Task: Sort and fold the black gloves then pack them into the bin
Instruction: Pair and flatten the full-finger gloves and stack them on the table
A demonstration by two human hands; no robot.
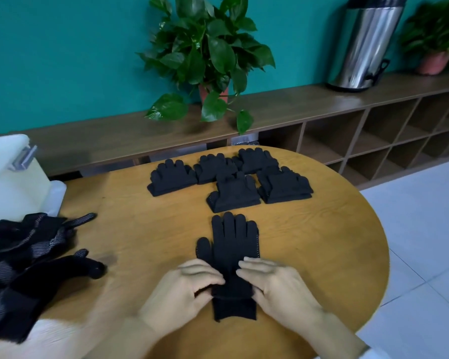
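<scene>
A pair of black gloves [233,244] lies flat on the round wooden table [322,255], fingers pointing away from me. My left hand [184,288] and my right hand [275,286] grip the gloves at the wrist part, one on each side, thumbs tucked under the edges. Several folded black glove pairs [231,177] sit in two rows beyond. A heap of unsorted black gloves [29,260] lies at the table's left edge. The white plastic bin [8,177] stands at the far left.
A wooden shelf unit [347,141] runs along the teal wall behind the table, with a potted plant [208,55], a steel thermos [366,42] and a second plant [436,35] on top. White tiled floor is on the right.
</scene>
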